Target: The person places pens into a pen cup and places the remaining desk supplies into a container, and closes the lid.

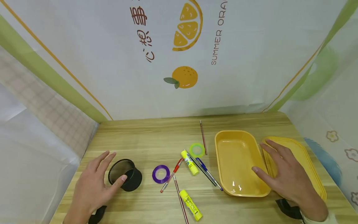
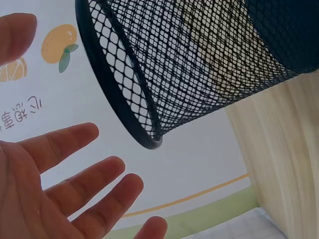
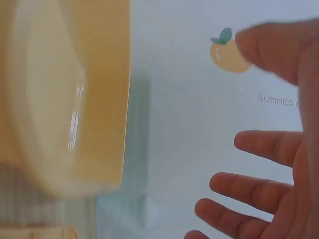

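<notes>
My left hand (image 1: 93, 182) hovers beside a black mesh pen holder (image 1: 132, 179), fingers spread. In the left wrist view the fingers (image 2: 84, 184) stand apart from the mesh holder's (image 2: 174, 59) rim. On the right, my right hand (image 1: 288, 172) is held over the edge between a yellow plastic box (image 1: 237, 165) and its yellow lid (image 1: 310, 168), with thumb and fingers apart. The right wrist view shows nothing in that hand (image 3: 269, 189), and the box (image 3: 104, 99) off to one side. The box bottom shows no contents.
Between the hands lie a purple tape roll (image 1: 160, 174), a green tape roll (image 1: 197, 150), a red pen (image 1: 176, 166), a blue pen (image 1: 208, 172), a black pen (image 1: 205, 174), glue sticks (image 1: 190, 163) and pencils (image 1: 203, 138). A printed cloth (image 1: 237, 62) hangs behind the wooden table (image 1: 134, 133).
</notes>
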A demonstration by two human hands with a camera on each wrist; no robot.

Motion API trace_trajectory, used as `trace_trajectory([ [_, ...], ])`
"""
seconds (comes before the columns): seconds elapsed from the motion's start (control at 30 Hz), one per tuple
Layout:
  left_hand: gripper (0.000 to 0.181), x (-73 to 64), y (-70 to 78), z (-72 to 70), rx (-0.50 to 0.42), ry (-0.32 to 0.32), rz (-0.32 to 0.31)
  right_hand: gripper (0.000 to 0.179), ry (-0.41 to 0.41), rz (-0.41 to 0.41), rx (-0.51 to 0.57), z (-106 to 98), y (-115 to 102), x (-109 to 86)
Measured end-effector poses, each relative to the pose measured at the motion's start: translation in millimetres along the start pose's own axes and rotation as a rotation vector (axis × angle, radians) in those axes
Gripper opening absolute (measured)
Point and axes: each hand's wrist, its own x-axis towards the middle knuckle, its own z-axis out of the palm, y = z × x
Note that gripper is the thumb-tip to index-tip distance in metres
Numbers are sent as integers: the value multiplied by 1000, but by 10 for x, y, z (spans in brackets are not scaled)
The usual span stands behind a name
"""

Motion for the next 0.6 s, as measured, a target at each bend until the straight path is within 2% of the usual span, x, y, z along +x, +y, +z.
trace_trajectory([
  [0.2, 77, -27, -45, 43, -15, 20, 13, 78, -12, 48, 127, 40, -139, -15],
  [0.3, 77, -42, -48, 55, -25, 19, -1, 74, -34, 70, 176, 69, -213, -18],
  [0.6, 73, -36, -60, 67, -43, -29, -37, 71, -53, 24, 282, 166, -400, 56],
])
